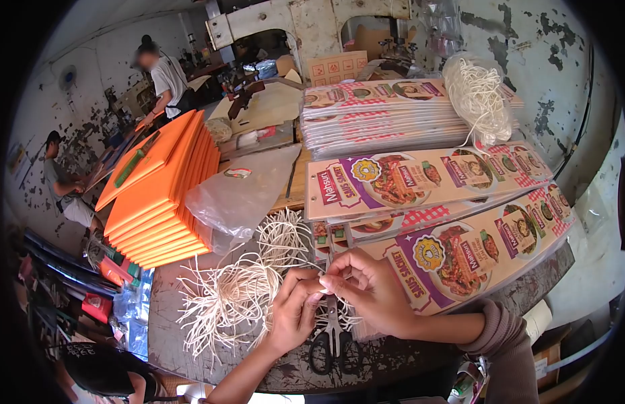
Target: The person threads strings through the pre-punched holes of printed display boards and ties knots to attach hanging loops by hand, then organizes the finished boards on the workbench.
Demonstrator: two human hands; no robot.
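Pinching cord (323, 275), left hand (297, 308) meeting right hand (371, 293) above scissors (334, 331), cord heap (235, 296) and printed cards (454, 259) beside

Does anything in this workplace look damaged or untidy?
Yes: the upper-right wall is blotched with dark patches, as if paint had flaked off. The white cords on the table lie in a loose tangle beside the left hand.
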